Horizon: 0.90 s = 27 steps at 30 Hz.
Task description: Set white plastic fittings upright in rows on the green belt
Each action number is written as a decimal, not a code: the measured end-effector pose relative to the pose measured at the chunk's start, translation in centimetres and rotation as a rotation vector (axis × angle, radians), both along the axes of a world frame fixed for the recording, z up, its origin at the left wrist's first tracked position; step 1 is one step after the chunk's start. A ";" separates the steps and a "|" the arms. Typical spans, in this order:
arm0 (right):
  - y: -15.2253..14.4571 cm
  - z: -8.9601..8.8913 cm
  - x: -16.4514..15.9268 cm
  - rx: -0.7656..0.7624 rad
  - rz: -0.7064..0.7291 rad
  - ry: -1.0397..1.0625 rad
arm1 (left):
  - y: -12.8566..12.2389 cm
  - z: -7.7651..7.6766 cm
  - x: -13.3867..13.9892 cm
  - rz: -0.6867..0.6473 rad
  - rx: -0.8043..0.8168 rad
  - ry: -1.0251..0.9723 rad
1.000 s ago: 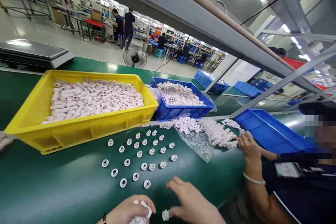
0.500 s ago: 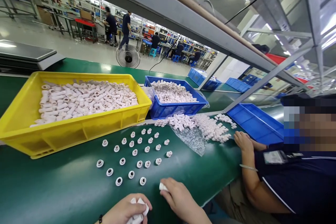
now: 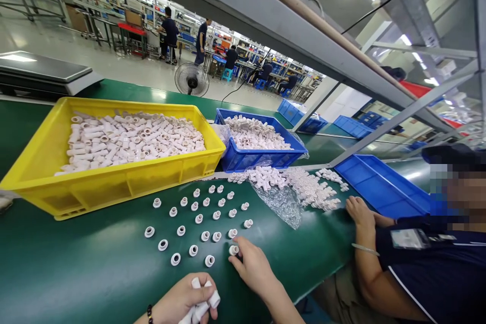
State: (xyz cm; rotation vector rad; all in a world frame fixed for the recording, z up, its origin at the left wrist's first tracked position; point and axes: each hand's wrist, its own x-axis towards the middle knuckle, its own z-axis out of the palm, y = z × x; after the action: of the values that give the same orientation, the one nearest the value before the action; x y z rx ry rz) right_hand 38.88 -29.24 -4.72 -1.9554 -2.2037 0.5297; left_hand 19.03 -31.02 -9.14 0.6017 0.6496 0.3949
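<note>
My left hand (image 3: 190, 297), at the lower middle, is closed around several white plastic pipe fittings (image 3: 201, 309), their round ends poking out between thumb and fingers. My right hand (image 3: 255, 266) reaches over the green work surface with thumb and forefinger parted around one flanged white fitting (image 3: 234, 250), which stands upright there; contact with it is hard to make out. Left of that hand and beyond it, similar fittings stand spaced out in loose rows, among them one near the forefinger (image 3: 232, 233) and one at the front (image 3: 209, 260).
A yellow bin (image 3: 140, 182) full of white fittings stands at the left, beside a fuller-looking blue bin (image 3: 266, 159). Loose white fittings (image 3: 311, 190) lie on clear plastic wrap (image 3: 279, 207). A co-worker's hand (image 3: 359, 210) rests near another blue bin (image 3: 383, 182). A metal beam (image 3: 304, 20) crosses above.
My right hand has moved forward, and the fitting it held now stands on the surface between its parted fingers. My left hand stays closed on its fittings. The view has shifted slightly.
</note>
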 end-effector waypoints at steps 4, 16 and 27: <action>-1.4 1.9 -1.0 0.094 0.127 0.114 | 0.0 0.2 -0.1 0.027 -0.061 -0.016; -4.0 1.6 -3.8 -0.191 0.206 0.243 | -0.5 -0.4 0.1 0.009 0.002 -0.033; -1.2 2.4 2.1 0.053 -0.124 0.113 | -0.3 -0.1 0.3 -0.042 -0.136 -0.038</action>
State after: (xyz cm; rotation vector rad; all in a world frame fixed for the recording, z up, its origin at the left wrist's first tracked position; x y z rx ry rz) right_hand 40.95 -30.44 -2.30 -1.9681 -1.9943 0.5431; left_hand 19.30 -31.29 -9.23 0.4763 0.6214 0.3189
